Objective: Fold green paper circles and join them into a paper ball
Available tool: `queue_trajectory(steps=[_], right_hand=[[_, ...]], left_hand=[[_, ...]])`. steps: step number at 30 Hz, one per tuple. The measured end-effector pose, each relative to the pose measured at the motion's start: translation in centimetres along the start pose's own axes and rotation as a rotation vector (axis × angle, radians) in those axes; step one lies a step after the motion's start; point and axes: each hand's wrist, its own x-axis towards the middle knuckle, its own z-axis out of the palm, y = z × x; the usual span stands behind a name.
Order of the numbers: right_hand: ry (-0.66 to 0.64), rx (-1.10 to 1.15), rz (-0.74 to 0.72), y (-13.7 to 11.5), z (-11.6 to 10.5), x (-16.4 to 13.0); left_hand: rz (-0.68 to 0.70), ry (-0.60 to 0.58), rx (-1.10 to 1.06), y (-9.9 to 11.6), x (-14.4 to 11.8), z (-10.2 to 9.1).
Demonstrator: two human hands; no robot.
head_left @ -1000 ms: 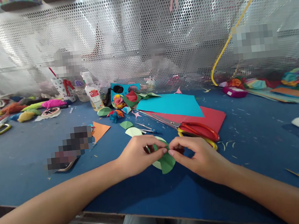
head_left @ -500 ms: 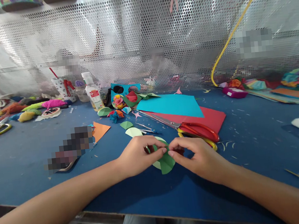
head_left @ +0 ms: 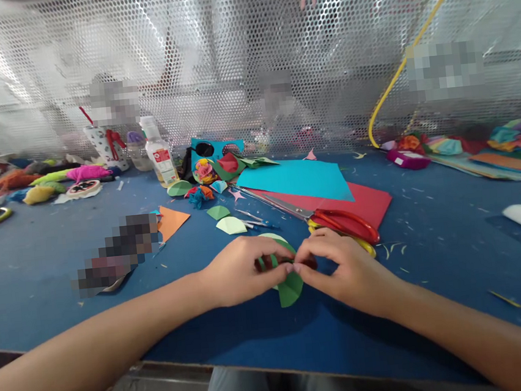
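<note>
Low over the blue table (head_left: pixel 41 266), my left hand (head_left: pixel 237 270) and my right hand (head_left: pixel 348 270) meet fingertip to fingertip on a folded green paper piece (head_left: pixel 290 288). Both hands pinch it, and a bit of red shows between the fingers. A pale green paper circle (head_left: pixel 271 237) lies partly under the hands. Red-handled scissors (head_left: pixel 344 224) lie just beyond my right hand, with yellow-handled scissors (head_left: pixel 364 245) under them.
Cyan paper (head_left: pixel 298 182) lies over red paper (head_left: pixel 374 200) behind the scissors. Green cut circles (head_left: pixel 230 225), an orange triangle (head_left: pixel 171 221), paper flowers (head_left: pixel 204 173), a glue bottle (head_left: pixel 161 157) and a cup (head_left: pixel 106 147) stand further back. Perforated metal screen (head_left: pixel 228 51) closes off the table's far edge.
Both hands keep pinching the green paper; my fingers have closed in slightly around it. The view has tilted a little, shifting everything up.
</note>
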Motion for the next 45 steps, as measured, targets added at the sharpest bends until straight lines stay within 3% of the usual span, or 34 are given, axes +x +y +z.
queue_trajectory(steps=[4, 21, 45], right_hand=[[-0.052, 0.031, 0.035, 0.39, 0.22, -0.1], [0.041, 0.145, 0.071, 0.47, 0.16, 0.13], [0.038, 0.179, 0.018, 0.38, 0.33, -0.14]], left_hand=[[0.013, -0.022, 0.084, -0.33, 0.0, 0.06], [-0.131, 0.195, -0.147, -0.11, 0.38, 0.23], [-0.162, 0.17, -0.168, -0.29, 0.45, 0.19]])
